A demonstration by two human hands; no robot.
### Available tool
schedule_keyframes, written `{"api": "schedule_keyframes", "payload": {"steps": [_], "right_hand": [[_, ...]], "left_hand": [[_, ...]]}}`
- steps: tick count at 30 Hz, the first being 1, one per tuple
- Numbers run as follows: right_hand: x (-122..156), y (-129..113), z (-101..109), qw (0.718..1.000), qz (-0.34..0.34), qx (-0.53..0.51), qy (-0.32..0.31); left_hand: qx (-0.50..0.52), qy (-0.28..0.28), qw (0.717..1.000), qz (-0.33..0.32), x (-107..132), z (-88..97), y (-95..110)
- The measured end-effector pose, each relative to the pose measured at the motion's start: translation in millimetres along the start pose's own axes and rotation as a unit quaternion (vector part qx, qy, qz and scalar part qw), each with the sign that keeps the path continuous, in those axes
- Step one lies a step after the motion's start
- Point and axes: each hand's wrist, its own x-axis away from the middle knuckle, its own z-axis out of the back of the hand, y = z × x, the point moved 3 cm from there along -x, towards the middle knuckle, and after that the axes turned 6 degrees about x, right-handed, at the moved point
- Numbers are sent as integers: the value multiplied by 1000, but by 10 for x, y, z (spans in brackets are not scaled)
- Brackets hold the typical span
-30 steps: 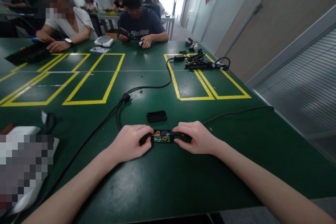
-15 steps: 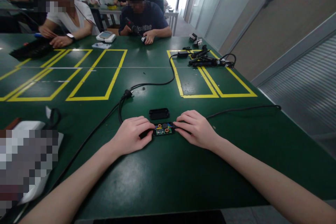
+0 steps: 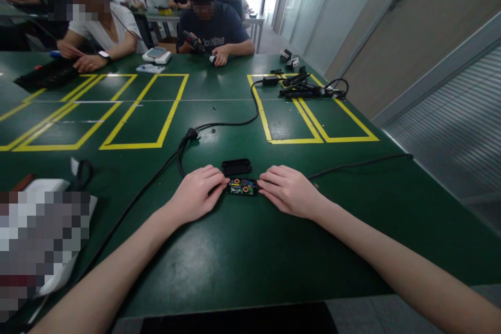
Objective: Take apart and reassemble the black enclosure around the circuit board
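A small opened power adapter [image 3: 241,187] lies on the green table [image 3: 242,261], its circuit board with copper coils showing. My left hand [image 3: 195,193] grips its left end with curled fingers. My right hand [image 3: 289,190] presses on its right end, fingers together. Its black lid [image 3: 236,167] lies just behind it. A black cable [image 3: 352,163] runs off to the right from under my right hand.
A black power cord with a plug [image 3: 190,134] curves across the table. Black tools and cables [image 3: 309,88] lie in the yellow-taped box at the far right. Two people sit at the far edge; one holds a screwdriver [image 3: 193,42]. A white pad [image 3: 47,188] lies at the left.
Both hands and the adapter sit a little further from me on the table than before; the grip on both ends is the same. The view has shifted slightly.
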Motion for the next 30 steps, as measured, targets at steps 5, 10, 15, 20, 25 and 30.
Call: {"api": "schedule_keyframes", "payload": {"steps": [5,10,15,20,25,30], "right_hand": [[18,64,-30,1000,-14,6,23],[17,141,-41,993,-50,-78,67],[-83,84,-157,988,-98,-109,48],[-97,82,-233,985,-71,-160,14],[-68,121,-171,970,-83,-213,82],[-40,97,-130,968,-84,-212,106]], "left_hand": [[8,23,1000,2,2,-3,-11],[4,23,1000,0,5,9,-2],[19,-24,1000,-1,2,-25,-10],[15,-33,999,-17,-6,-47,-1],[1,-5,999,-42,0,-52,17],[-10,14,998,-65,8,-49,34]]}}
